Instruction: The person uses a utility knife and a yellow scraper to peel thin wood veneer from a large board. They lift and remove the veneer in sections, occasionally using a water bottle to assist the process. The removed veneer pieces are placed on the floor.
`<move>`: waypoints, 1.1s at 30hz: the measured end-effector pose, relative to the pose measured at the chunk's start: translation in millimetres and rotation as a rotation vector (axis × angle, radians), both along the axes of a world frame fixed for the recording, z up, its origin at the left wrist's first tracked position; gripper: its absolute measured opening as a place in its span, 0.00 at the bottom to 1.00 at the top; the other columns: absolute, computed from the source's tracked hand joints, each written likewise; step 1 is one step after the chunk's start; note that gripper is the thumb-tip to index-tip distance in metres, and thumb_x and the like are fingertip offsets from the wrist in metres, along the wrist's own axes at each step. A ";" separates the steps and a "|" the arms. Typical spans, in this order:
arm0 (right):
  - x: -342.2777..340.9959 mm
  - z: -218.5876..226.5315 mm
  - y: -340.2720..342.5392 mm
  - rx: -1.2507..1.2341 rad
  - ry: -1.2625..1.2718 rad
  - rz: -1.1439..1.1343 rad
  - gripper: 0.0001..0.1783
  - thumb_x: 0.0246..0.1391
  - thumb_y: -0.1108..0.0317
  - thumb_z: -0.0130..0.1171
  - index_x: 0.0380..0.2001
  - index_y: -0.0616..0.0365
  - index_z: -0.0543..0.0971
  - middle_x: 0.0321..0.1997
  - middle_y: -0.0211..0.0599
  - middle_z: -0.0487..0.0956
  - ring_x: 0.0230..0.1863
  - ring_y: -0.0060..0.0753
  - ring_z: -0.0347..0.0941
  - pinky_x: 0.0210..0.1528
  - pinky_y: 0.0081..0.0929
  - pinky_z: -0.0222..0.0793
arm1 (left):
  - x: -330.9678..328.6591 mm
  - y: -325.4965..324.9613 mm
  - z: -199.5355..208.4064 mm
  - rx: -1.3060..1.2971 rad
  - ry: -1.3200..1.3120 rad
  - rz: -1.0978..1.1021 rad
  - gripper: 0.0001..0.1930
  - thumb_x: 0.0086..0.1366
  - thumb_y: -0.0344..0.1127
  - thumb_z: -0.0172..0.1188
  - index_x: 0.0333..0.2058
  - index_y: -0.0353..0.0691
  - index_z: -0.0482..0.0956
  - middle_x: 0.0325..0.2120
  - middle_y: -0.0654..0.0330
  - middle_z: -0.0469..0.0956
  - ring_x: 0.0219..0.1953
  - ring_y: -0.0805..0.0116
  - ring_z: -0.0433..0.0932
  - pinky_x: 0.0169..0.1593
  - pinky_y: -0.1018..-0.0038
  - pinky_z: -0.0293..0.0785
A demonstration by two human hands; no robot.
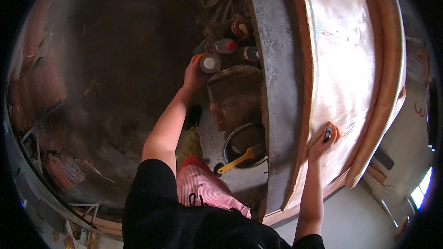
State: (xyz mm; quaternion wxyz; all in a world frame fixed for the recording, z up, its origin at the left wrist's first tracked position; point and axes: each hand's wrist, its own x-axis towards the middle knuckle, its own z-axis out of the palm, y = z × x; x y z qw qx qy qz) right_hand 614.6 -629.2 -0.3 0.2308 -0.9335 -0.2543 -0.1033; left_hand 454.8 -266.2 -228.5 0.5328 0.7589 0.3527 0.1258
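My left hand, arm stretched forward, is closed round a round container with a white disc in the middle of its top. Orange coverings show at its fingertips. Close by stand a bottle with a red cap, a reddish jar and another bottle. On the right, my right hand rests on a pale, shiny sheet. Its fingers, orange at the tips, close on a small dark object whose kind I cannot make out.
A grey ledge runs between the bottles and the sheet. Below the bottles stands a round bucket, with a yellow-handled brush across it. A large dark surface fills the left. A long tan roll borders the sheet's right side.
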 end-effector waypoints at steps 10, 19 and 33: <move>-5.1 5.5 12.0 -0.042 0.057 -0.234 0.10 0.55 0.71 0.44 0.40 0.63 0.67 0.45 0.41 0.63 0.48 0.35 0.59 0.50 0.28 0.54 | 35.4 -16.1 -58.6 -0.176 -0.009 -0.248 0.29 0.41 0.29 0.64 0.46 0.44 0.66 0.45 0.55 0.67 0.48 0.57 0.67 0.50 0.69 0.64; -5.9 2.4 2.7 0.017 0.097 -0.256 0.09 0.55 0.72 0.43 0.39 0.62 0.67 0.44 0.40 0.63 0.47 0.34 0.59 0.49 0.28 0.55 | 53.9 -16.2 -60.3 -0.285 0.019 -0.403 0.32 0.45 0.28 0.60 0.51 0.47 0.60 0.47 0.53 0.65 0.50 0.55 0.64 0.52 0.67 0.62; -6.0 2.5 11.9 0.013 0.066 -0.212 0.10 0.54 0.71 0.46 0.39 0.63 0.67 0.43 0.39 0.62 0.45 0.34 0.60 0.49 0.26 0.55 | 68.0 -10.7 -21.2 -0.182 0.308 -0.424 0.25 0.46 0.35 0.58 0.46 0.41 0.64 0.40 0.49 0.71 0.45 0.51 0.68 0.46 0.64 0.65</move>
